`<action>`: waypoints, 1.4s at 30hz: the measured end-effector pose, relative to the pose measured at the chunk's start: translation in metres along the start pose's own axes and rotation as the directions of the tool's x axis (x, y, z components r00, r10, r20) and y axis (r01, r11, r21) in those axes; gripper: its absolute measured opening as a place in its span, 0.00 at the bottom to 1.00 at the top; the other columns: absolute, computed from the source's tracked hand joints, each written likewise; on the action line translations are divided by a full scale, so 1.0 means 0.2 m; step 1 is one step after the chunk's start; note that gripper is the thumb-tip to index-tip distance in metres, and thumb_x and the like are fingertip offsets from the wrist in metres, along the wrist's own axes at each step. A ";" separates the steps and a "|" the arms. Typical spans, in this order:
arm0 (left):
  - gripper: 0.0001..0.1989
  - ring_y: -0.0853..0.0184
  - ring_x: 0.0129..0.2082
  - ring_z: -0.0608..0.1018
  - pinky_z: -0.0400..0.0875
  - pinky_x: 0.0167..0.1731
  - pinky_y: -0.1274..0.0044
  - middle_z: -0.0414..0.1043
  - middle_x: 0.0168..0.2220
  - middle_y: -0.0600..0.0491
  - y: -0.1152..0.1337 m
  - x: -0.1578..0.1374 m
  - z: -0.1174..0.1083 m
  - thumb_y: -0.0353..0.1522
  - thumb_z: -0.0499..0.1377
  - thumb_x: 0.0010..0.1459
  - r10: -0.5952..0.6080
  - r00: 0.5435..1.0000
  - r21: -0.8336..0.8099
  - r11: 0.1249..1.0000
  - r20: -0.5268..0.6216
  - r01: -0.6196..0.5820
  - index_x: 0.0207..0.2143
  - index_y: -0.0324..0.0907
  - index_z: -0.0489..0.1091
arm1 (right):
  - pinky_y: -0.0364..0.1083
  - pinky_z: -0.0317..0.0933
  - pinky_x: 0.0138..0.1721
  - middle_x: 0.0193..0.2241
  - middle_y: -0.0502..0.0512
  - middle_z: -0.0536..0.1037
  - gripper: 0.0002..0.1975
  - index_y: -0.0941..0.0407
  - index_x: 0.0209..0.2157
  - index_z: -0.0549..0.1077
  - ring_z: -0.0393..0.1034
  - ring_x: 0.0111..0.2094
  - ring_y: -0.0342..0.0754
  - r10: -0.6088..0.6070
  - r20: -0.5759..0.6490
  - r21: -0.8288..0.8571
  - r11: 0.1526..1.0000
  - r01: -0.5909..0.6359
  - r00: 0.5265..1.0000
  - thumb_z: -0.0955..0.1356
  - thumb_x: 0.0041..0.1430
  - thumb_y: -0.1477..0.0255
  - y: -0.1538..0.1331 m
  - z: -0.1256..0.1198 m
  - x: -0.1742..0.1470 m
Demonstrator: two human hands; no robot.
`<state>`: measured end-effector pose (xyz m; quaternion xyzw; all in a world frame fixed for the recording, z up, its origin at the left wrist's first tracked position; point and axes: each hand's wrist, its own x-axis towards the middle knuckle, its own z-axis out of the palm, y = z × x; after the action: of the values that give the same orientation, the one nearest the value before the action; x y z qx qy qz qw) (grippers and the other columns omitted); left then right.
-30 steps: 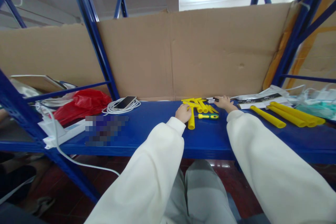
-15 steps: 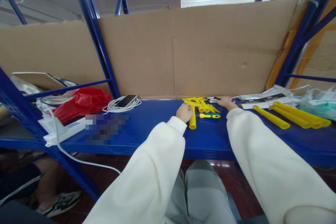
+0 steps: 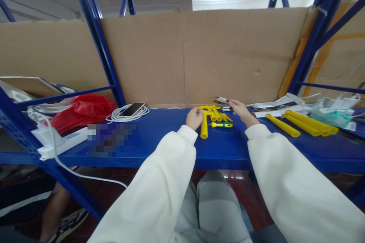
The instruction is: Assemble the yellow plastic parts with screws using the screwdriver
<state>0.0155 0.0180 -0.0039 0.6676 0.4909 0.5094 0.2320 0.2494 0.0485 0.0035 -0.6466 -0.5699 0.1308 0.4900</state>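
Note:
My left hand (image 3: pixel 194 118) is closed at the head of a yellow T-shaped handle (image 3: pixel 204 130), whose round stem points towards me on the blue shelf. My right hand (image 3: pixel 242 111) pinches a small flat piece (image 3: pixel 222 100), white near my fingers and dark at the far end, raised over the shelf. More small white-and-black flat pieces (image 3: pixel 227 109) lie below it. Between my hands several other yellow T-shaped pieces (image 3: pixel 217 115) lie in a cluster. A green-and-yellow screwdriver (image 3: pixel 224 125) rests in front of them, its shaft towards the left.
Long yellow tubes (image 3: pixel 302 125) lie to the right, beside a printed white bag (image 3: pixel 276 107) and a teal plastic packet (image 3: pixel 332 117). A phone (image 3: pixel 132 109) sits on coiled white cable at left, near a red bag (image 3: pixel 87 110) and a power strip (image 3: pixel 67 142). Cardboard (image 3: pixel 228 57) stands behind.
My right hand has lifted off the shelf with a small flat piece between its fingers. My left hand stays at the yellow T-shaped handle. The whole view has shifted slightly.

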 end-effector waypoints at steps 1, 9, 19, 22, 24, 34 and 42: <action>0.11 0.63 0.46 0.78 0.69 0.51 0.74 0.78 0.46 0.44 0.00 0.00 0.00 0.26 0.59 0.59 -0.007 1.000 -0.056 0.998 -0.014 0.006 0.44 0.37 0.76 | 0.47 0.57 0.60 0.58 0.60 0.73 0.20 0.58 0.57 0.73 0.66 0.59 0.50 -0.001 0.001 0.061 0.998 0.001 1.000 0.63 0.66 0.68 -0.03 0.01 -0.04; 0.11 0.67 0.36 0.80 0.73 0.34 0.79 0.79 0.40 0.45 0.04 0.00 0.00 0.32 0.62 0.60 -0.161 0.978 -0.312 0.930 0.132 0.196 0.43 0.37 0.74 | 0.48 0.65 0.53 0.54 0.56 0.77 0.14 0.53 0.50 0.77 0.71 0.54 0.48 -0.028 0.154 0.194 0.981 -0.002 0.988 0.66 0.64 0.70 -0.21 0.05 -0.28; 0.17 0.73 0.21 0.75 0.62 0.20 0.83 0.78 0.29 0.47 0.07 -0.01 -0.03 0.38 0.57 0.64 -0.296 0.944 -0.375 0.866 0.148 0.330 0.27 0.36 0.73 | 0.51 0.69 0.49 0.51 0.59 0.78 0.13 0.54 0.47 0.79 0.73 0.50 0.52 -0.203 0.331 0.213 0.968 0.136 0.922 0.68 0.61 0.69 -0.16 0.07 -0.26; 0.14 0.75 0.18 0.73 0.61 0.18 0.85 0.76 0.24 0.51 0.09 -0.02 -0.03 0.31 0.58 0.62 -0.334 0.929 -0.408 0.835 0.157 0.369 0.23 0.37 0.70 | 0.52 0.70 0.48 0.49 0.57 0.80 0.13 0.53 0.45 0.80 0.75 0.47 0.52 -0.210 0.373 0.230 0.964 0.129 0.904 0.70 0.59 0.70 -0.15 0.07 -0.26; 0.13 0.76 0.17 0.72 0.61 0.18 0.85 0.74 0.21 0.53 0.09 -0.02 -0.04 0.26 0.57 0.61 -0.352 0.923 -0.438 0.812 0.159 0.385 0.22 0.37 0.68 | 0.50 0.71 0.45 0.47 0.57 0.81 0.12 0.53 0.44 0.80 0.76 0.44 0.51 -0.197 0.370 0.239 0.965 0.112 0.908 0.71 0.58 0.71 -0.15 0.07 -0.26; 0.12 0.76 0.14 0.69 0.59 0.16 0.83 0.71 0.20 0.54 0.12 -0.03 -0.06 0.22 0.53 0.59 -0.390 0.907 -0.561 0.720 0.161 0.409 0.23 0.37 0.66 | 0.38 0.66 0.23 0.33 0.55 0.80 0.05 0.59 0.34 0.73 0.73 0.24 0.40 0.046 0.177 0.391 0.913 -0.113 0.983 0.70 0.56 0.81 -0.17 0.07 -0.25; 0.12 0.77 0.13 0.68 0.60 0.16 0.84 0.70 0.21 0.55 0.15 -0.05 -0.08 0.21 0.52 0.60 -0.362 0.909 -0.625 0.665 0.208 0.408 0.24 0.37 0.65 | 0.36 0.65 0.24 0.27 0.50 0.78 0.06 0.58 0.32 0.75 0.69 0.22 0.37 0.027 0.219 0.587 0.795 -0.154 0.975 0.72 0.52 0.82 -0.16 0.06 -0.23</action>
<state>0.0131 -0.0057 0.0222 0.4406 0.4024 0.5658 0.5691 0.2063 0.0115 0.0045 -0.4683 -0.5135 0.3918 0.6029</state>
